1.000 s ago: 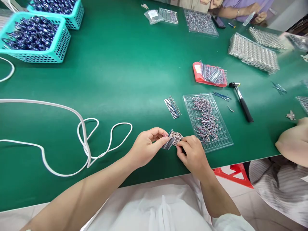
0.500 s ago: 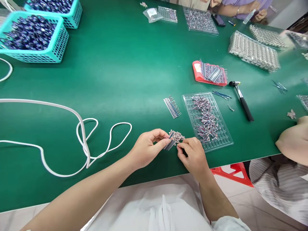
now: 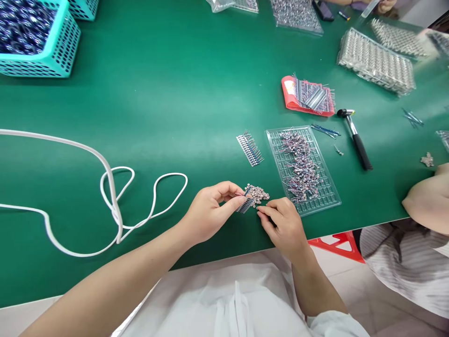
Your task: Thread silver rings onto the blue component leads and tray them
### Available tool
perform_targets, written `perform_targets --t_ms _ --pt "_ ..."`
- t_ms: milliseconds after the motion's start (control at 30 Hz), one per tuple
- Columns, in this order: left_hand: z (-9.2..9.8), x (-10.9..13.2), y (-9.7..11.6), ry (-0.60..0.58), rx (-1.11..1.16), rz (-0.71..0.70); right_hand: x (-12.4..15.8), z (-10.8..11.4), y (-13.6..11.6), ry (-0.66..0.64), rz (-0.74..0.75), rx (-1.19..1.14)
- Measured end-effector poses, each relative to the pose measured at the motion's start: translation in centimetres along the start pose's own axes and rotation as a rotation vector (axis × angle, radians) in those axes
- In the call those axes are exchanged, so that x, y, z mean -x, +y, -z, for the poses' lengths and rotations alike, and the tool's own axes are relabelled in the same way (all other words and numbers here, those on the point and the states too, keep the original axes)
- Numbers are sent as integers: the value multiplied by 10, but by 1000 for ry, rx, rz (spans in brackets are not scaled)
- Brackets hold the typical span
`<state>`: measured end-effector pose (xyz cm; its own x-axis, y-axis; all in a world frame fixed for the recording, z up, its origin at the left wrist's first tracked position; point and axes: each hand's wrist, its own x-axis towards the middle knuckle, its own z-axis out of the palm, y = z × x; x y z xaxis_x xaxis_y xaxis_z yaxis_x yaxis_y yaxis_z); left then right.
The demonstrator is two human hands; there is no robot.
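Grey and dark blue, the held strip (image 3: 246, 204) is a short, flat row of small parts, tilted, located directly above the table (image 3: 157, 103) near its front edge. The left hand (image 3: 210, 213) grips it at one end between thumb and fingers; the free end points toward the right hand. The right hand (image 3: 286, 227) is half curled, thumb and index fingertips drawn close together at the near edge of the bead pile (image 3: 258, 194); whether a bead is pinched there cannot be determined. The bead pile consists of small, round, pale brown pieces, loosely spread just beyond the held strip. A second strip (image 3: 250, 149), with protruding leads, lies farther back. The clear tray (image 3: 329, 192), right of the bead pile, carries a heap of leaded components (image 3: 301, 171). A hammer (image 3: 358, 142) lies beyond the tray, to the right.
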<state>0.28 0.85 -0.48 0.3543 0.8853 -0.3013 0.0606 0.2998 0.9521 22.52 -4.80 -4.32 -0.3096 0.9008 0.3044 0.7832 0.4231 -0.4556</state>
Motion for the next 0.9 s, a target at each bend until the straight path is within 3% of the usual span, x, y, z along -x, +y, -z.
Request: perform_targets --t_ms 400,900 --pt "1 0 1 14 -32 -2 -1 6 -1 -5 34 66" --pt "0 1 2 12 21 0 -8 3 -20 25 37 206"
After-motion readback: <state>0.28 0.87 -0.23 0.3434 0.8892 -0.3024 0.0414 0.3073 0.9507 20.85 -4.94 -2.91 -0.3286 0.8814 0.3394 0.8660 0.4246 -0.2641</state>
